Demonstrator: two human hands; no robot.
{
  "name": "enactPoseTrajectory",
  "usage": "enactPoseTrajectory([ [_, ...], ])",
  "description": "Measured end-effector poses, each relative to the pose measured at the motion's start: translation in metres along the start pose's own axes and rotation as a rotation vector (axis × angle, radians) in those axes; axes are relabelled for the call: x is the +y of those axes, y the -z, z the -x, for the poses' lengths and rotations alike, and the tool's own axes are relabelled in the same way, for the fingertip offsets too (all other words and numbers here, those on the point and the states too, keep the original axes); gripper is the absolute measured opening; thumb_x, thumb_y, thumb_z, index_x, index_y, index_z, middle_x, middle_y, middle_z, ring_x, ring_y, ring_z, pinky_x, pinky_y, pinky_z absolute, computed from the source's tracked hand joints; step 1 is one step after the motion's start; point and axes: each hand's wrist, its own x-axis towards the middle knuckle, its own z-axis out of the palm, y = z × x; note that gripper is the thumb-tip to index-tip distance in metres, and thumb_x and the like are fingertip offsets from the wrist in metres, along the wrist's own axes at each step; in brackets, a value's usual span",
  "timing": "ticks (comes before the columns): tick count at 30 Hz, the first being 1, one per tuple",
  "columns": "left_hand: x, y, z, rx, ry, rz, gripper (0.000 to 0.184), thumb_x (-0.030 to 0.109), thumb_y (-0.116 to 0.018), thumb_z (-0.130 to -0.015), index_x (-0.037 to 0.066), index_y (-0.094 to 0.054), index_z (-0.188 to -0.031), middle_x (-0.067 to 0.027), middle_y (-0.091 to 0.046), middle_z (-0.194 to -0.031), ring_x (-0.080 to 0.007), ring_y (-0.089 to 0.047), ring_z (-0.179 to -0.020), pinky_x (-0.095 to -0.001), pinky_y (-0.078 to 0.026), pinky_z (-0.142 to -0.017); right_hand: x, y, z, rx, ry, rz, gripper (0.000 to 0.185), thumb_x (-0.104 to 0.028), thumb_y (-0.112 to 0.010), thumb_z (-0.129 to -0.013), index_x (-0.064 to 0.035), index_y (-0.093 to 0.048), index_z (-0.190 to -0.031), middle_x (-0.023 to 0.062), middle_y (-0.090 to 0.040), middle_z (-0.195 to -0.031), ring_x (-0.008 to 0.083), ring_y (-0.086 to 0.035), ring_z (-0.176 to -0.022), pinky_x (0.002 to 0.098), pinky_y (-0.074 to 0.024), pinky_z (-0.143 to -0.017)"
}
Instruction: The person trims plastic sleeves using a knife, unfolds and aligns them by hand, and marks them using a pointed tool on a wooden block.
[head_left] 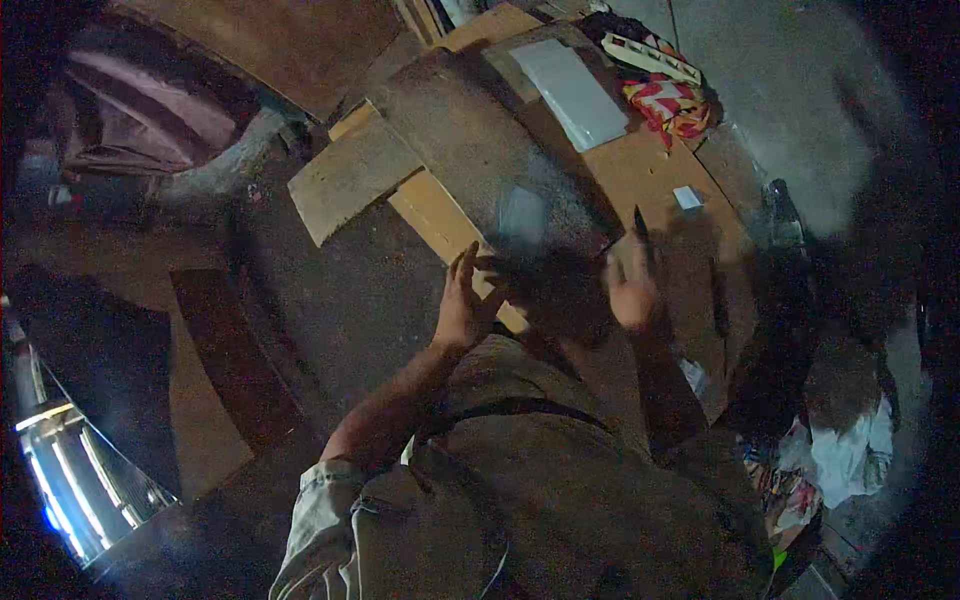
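My left hand (pixel 466 308) is at the near end of a pale wooden strip (pixel 432 212), fingers apart and stretched forward over its edge. Whether it presses on anything small there, I cannot tell. My right hand (pixel 636 295), smeared by motion, is closed on a dark pointed blade (pixel 641 224), perhaps a knife; its handle is hidden in the hand. Between and beyond the hands lies a dark worn board (pixel 440 110). A pale, hazy, translucent patch (pixel 522 214) shows on this board, ahead of both hands.
A stack of clear plastic sheets (pixel 572 95) lies on brown cardboard (pixel 640 165). Beyond it are a white power strip (pixel 652 58) and a red-and-yellow cloth (pixel 668 106). A flat panel (pixel 355 178) juts out left. A small white piece (pixel 688 197) lies right.
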Motion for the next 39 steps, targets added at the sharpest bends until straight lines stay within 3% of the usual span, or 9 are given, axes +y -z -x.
enactPoseTrajectory([
  [4,-0.009,-0.013,-0.009,0.039,0.028,0.263,0.075,0.016,-0.065,-0.080,0.007,-0.020,-0.139,-0.0227,-0.039,-0.125,-0.0368,-0.042,-0.116,-0.0443,-0.040,-0.094,-0.041,-0.036,-0.003,-0.137,0.091,-0.393,0.055,-0.026,-0.058,-0.083,-0.0078,-0.038,-0.131,0.0211,-0.045,-0.126,0.0388,-0.042,-0.116,0.0433,-0.0326,-0.099],
  [9,-0.022,-0.024,-0.011,0.069,0.110,0.377,0.074,0.009,-0.059,-0.083,0.008,-0.013,-0.141,-0.0231,-0.037,-0.124,-0.0364,-0.045,-0.114,-0.0419,-0.043,-0.091,-0.055,-0.072,-0.008,-0.134,0.237,-0.097,0.054,-0.028,-0.052,-0.089,-0.0121,-0.032,-0.136,0.0212,-0.041,-0.130,0.0401,-0.033,-0.124,0.0454,-0.0324,-0.098],
  [12,0.001,-0.006,-0.015,0.104,0.129,0.312,0.070,0.009,-0.058,-0.083,0.007,-0.016,-0.139,-0.0237,-0.034,-0.126,-0.0366,-0.044,-0.114,-0.0411,-0.045,-0.088,-0.060,-0.068,-0.004,-0.242,0.281,-0.218,0.064,0.000,-0.053,-0.081,-0.0060,-0.025,-0.139,0.0226,-0.019,-0.142,0.0408,-0.022,-0.130,0.0477,-0.0278,-0.102],
  [15,-0.008,-0.012,-0.025,0.160,0.030,0.194,0.067,0.010,-0.059,-0.082,0.005,-0.021,-0.137,-0.0231,-0.036,-0.126,-0.0347,-0.048,-0.110,-0.0397,-0.048,-0.083,-0.060,-0.067,-0.003,-0.268,0.291,-0.106,0.078,0.003,-0.056,-0.068,-0.0014,-0.024,-0.138,0.0247,-0.020,-0.141,0.0393,-0.023,-0.130,0.0457,-0.0216,-0.106],
  [21,0.000,-0.022,-0.019,0.094,0.084,0.334,0.055,0.009,-0.061,-0.080,0.000,-0.037,-0.129,-0.0194,-0.040,-0.128,-0.0274,-0.060,-0.097,-0.0339,-0.049,-0.080,-0.062,-0.071,0.002,-0.234,0.373,-0.220,0.080,0.003,-0.057,-0.067,-0.0011,-0.022,-0.139,0.0246,-0.018,-0.143,0.0393,-0.018,-0.133,0.0464,-0.0154,-0.109],
  [30,-0.006,-0.020,-0.020,0.057,0.183,0.403,0.054,0.012,-0.060,-0.083,0.004,-0.034,-0.130,-0.0176,-0.045,-0.125,-0.0269,-0.056,-0.103,-0.0333,-0.048,-0.082,-0.069,-0.066,0.005,-0.278,0.296,-0.368,0.084,0.021,-0.045,-0.067,-0.0104,-0.022,-0.141,0.0142,-0.011,-0.148,0.0366,-0.015,-0.134,0.0431,-0.0239,-0.107],
  [34,-0.012,-0.023,-0.028,0.141,0.318,0.799,0.063,0.009,-0.056,-0.086,0.008,-0.019,-0.138,-0.0214,-0.043,-0.127,-0.0280,-0.053,-0.106,-0.0327,-0.048,-0.079,-0.068,-0.074,0.006,-0.265,0.263,-0.253,0.079,0.020,-0.038,-0.071,-0.0106,-0.022,-0.141,0.0133,-0.014,-0.147,0.0371,-0.017,-0.134,0.0431,-0.0250,-0.106],
  [37,-0.008,-0.022,-0.028,0.134,0.365,0.940,0.065,0.006,-0.053,-0.087,0.007,-0.015,-0.139,-0.0229,-0.040,-0.129,-0.0261,-0.052,-0.108,-0.0301,-0.047,-0.077,-0.063,-0.087,0.006,-0.269,0.260,-0.185,0.064,0.004,-0.044,-0.080,-0.0089,-0.025,-0.140,0.0150,-0.021,-0.144,0.0369,-0.021,-0.132,0.0446,-0.0258,-0.105],
  [39,-0.010,-0.024,-0.030,0.066,0.451,1.003,0.066,0.011,-0.054,-0.087,0.014,-0.015,-0.140,-0.0182,-0.036,-0.134,-0.0253,-0.048,-0.113,-0.0389,-0.042,-0.092,-0.057,-0.101,0.007,-0.157,0.387,-0.136,0.051,-0.012,-0.046,-0.086,-0.0075,-0.034,-0.135,0.0169,-0.027,-0.141,0.0360,-0.025,-0.130,0.0462,-0.0232,-0.106],
])
